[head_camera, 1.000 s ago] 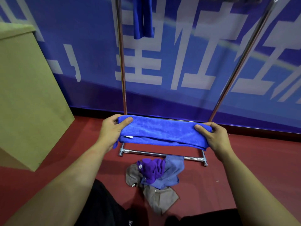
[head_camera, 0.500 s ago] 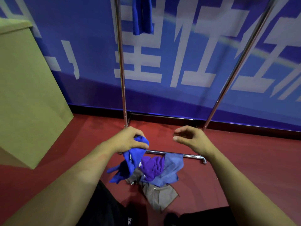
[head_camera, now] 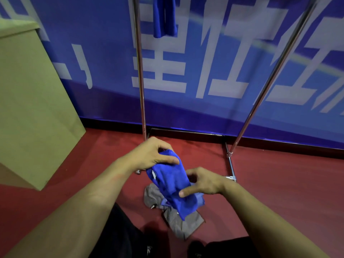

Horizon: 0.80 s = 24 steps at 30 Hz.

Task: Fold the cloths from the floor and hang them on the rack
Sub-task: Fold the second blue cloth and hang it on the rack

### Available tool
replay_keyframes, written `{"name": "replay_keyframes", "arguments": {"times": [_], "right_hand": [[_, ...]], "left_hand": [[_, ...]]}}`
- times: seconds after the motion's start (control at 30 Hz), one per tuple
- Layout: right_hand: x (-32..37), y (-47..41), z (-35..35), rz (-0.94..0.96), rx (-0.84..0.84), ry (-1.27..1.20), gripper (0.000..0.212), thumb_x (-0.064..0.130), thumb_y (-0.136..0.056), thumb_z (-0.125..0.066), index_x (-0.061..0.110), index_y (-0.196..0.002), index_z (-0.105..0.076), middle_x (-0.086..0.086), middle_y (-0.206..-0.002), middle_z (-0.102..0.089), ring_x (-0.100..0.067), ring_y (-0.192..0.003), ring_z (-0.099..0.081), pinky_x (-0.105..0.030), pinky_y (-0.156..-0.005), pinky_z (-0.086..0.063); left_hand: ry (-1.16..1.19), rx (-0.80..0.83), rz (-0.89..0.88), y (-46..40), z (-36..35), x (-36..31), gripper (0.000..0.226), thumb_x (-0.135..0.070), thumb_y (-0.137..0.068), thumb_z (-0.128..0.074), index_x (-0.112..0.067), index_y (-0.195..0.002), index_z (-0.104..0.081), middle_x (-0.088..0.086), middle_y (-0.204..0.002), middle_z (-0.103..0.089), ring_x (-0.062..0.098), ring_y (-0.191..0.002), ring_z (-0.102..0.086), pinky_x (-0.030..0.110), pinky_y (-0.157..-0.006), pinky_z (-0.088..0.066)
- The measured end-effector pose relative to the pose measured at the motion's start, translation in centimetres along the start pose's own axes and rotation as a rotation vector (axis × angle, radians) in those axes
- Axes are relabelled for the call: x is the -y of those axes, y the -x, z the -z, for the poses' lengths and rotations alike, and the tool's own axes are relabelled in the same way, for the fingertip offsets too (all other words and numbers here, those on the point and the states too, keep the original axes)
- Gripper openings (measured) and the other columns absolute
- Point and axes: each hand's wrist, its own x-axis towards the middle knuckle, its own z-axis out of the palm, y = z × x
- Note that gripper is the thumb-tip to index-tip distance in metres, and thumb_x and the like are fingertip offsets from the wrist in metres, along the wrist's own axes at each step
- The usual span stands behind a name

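A bright blue cloth point(head_camera: 172, 185) hangs bunched in front of me. My left hand point(head_camera: 155, 155) grips its top end. Lower down, my right hand point(head_camera: 202, 182) pinches its right side between thumb and fingers. Under it, a heap of cloths lies on the red floor, with a grey cloth point(head_camera: 178, 222) showing most. The chrome rack stands behind, with a left post point(head_camera: 139, 71) and a right post point(head_camera: 268, 82). Another blue cloth point(head_camera: 164, 15) hangs from the rack's top, which is out of view.
A tan box-like cabinet point(head_camera: 31, 101) stands on the left. A blue banner wall point(head_camera: 214, 53) with white characters runs behind the rack. The rack's base bars point(head_camera: 229, 164) lie on the floor near the heap. My dark-trousered legs fill the bottom edge.
A second ago both hands held the blue cloth stretched flat. The right hand let go and the cloth dropped bunched in the left hand. Now the right hand has taken hold of it lower down.
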Motion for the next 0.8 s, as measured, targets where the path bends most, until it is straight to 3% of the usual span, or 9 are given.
{"name": "replay_keyframes", "arguments": {"times": [0.07,0.17,0.33,0.43,0.5,0.63,0.7,0.8], "right_hand": [[0.2,0.0,-0.3,-0.012,0.066,-0.081,0.029,0.014,-0.081,-0.084,0.025,-0.105,-0.072,0.013,-0.104,-0.074,0.003,-0.094,-0.064,-0.021,-0.088,-0.052],[0.4,-0.1,-0.3,-0.019,0.088,-0.184,0.029,0.004,-0.083,-0.080,0.021,-0.106,-0.071,-0.001,-0.108,-0.076,-0.007,-0.097,-0.068,-0.031,-0.093,-0.057],[1.3,-0.1,-0.2,-0.002,0.078,-0.169,0.041,0.006,-0.084,-0.080,0.018,-0.119,-0.062,-0.011,-0.100,-0.075,-0.018,-0.094,-0.070,-0.048,-0.093,-0.057],[2.3,0.1,-0.2,0.039,0.049,-0.212,0.079,0.004,-0.085,-0.078,0.026,-0.149,-0.037,-0.007,-0.095,-0.077,-0.014,-0.095,-0.071,-0.035,-0.092,-0.057],[3.3,0.5,0.1,0.123,-0.021,-0.145,0.089,0.006,-0.085,-0.079,0.031,-0.155,-0.029,-0.008,-0.103,-0.076,-0.010,-0.101,-0.069,-0.027,-0.097,-0.053],[5.3,1.3,0.5,0.293,-0.204,-0.142,0.055,0.011,-0.084,-0.080,0.031,-0.133,-0.062,0.005,-0.138,-0.058,0.001,-0.129,-0.054,-0.021,-0.102,-0.048],[6.1,1.5,0.6,0.364,-0.264,-0.141,0.039,0.012,-0.083,-0.081,0.031,-0.115,-0.072,0.010,-0.131,-0.064,0.004,-0.141,-0.040,-0.018,-0.105,-0.044],[7.3,1.7,0.4,0.441,-0.308,-0.297,0.030,0.014,-0.078,-0.081,0.027,-0.104,-0.077,0.009,-0.114,-0.076,-0.004,-0.137,-0.049,-0.025,-0.109,-0.044]], "left_hand": [[0.039,-0.090,0.021,0.1,0.6,0.6,0.011,-0.023,-0.081,-0.082,-0.013,-0.080,-0.077,0.012,-0.077,-0.072,0.005,-0.071,-0.057,0.029,-0.070,-0.050],[0.035,-0.179,0.109,0.1,1.5,2.8,0.016,-0.030,-0.083,-0.079,-0.016,-0.078,-0.076,0.005,-0.070,-0.067,0.005,-0.068,-0.053,0.027,-0.068,-0.045],[0.210,-0.230,0.281,0.4,1.8,5.3,0.018,-0.028,-0.086,-0.076,-0.010,-0.090,-0.076,0.011,-0.090,-0.077,0.007,-0.077,-0.067,0.025,-0.076,-0.051],[0.267,-0.280,0.303,0.2,1.6,6.1,0.017,-0.022,-0.089,-0.073,-0.008,-0.099,-0.073,0.011,-0.096,-0.077,0.003,-0.078,-0.067,0.014,-0.073,-0.051],[0.266,-0.302,0.304,-0.1,1.4,6.5,0.014,-0.022,-0.091,-0.071,-0.011,-0.099,-0.072,0.009,-0.097,-0.076,0.000,-0.079,-0.065,0.013,-0.076,-0.048],[0.221,-0.255,0.323,-0.3,0.7,6.1,0.011,-0.023,-0.094,-0.068,-0.012,-0.097,-0.072,0.011,-0.096,-0.075,0.009,-0.085,-0.062,0.017,-0.076,-0.047],[0.178,-0.153,0.343,-0.5,-0.3,5.5,0.007,-0.022,-0.094,-0.068,-0.017,-0.090,-0.071,0.001,-0.084,-0.075,0.010,-0.079,-0.062,0.025,-0.074,-0.047],[0.197,-0.011,0.359,-1.4,-1.4,4.4,0.016,0.000,-0.093,-0.061,-0.012,-0.083,-0.064,-0.007,-0.069,-0.065,0.005,-0.069,-0.055,0.029,-0.070,-0.042]]}}
